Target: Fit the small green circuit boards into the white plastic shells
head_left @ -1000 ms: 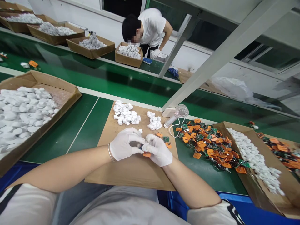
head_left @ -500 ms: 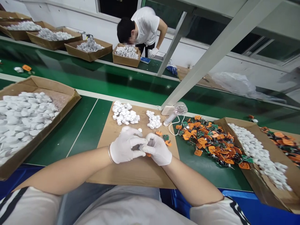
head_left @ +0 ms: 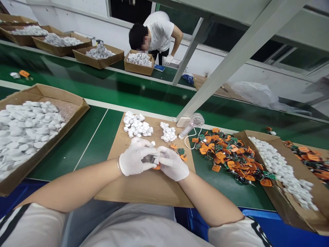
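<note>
Both hands wear white gloves and meet over a brown cardboard sheet (head_left: 144,188). Between their fingertips is a small orange part with electronics (head_left: 157,167); a dark piece of it shows beside the orange, and the rest is covered by fingers. My left hand (head_left: 135,157) grips it from the left with thumb and fingers. From the right, my right hand (head_left: 173,164) pinches it. Beyond the hands lie two heaps of white plastic caps, a larger heap (head_left: 137,125) and a smaller heap (head_left: 168,132). A few loose orange parts (head_left: 183,157) rest just past my right hand.
A pile of orange parts with green circuit boards (head_left: 228,154) covers the bench at right. Cardboard boxes of white pieces flank me, one left box (head_left: 74,106) and one right box (head_left: 303,209). A clear handheld fan (head_left: 191,125) stands near a slanted post (head_left: 218,68). Across, a person (head_left: 159,31) bends over.
My fingers have shifted around the part, and more of its dark piece and orange edge now shows. The right-hand fingers sit slightly further left. The view has tilted a little.
</note>
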The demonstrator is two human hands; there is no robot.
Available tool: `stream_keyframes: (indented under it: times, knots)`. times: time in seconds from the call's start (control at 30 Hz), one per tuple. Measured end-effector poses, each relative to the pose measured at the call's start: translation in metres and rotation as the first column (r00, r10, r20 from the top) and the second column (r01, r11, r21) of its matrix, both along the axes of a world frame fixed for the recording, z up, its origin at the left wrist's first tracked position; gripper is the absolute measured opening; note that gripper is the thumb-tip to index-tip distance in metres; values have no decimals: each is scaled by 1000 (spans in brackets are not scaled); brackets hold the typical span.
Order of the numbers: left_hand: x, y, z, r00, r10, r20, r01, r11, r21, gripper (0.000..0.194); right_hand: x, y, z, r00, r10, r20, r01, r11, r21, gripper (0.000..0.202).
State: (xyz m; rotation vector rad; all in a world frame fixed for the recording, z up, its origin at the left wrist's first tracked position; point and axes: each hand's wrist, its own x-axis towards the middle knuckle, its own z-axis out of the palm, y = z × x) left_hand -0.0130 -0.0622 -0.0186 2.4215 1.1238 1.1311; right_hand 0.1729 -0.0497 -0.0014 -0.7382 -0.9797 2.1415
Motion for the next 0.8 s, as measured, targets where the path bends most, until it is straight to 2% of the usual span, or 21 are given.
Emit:
stream_keyframes:
  times: [0.13, 0.23, 0.4, 0.6, 0.8]
  knots:
    - [1, -2, 2, 1000, -5, -27, 5, 1000, 4, 27, 1, -1, -3, 995, 79, -52, -78, 996, 36, 39]
    - [4, -4, 2, 1000, 0, -11, 1, 1000, 12, 27, 1, -3, -8, 995, 96, -25, -94, 994, 57, 42]
    - [5, -6, -1, 1000, 8, 2, -8, 1000, -16, 23, 2, -5, -12, 997, 68, 39, -70, 996, 61, 43]
    - [3, -6, 3, 999, -44, -24, 42, 996, -76, 24, 6, -3, -4, 997, 78, 20, -79, 997, 27, 47]
    - [3, -4, 2, 997, -59, -53, 54, 995, -89, 24, 7, -2, -7, 997, 17, 72, -23, 996, 85, 49]
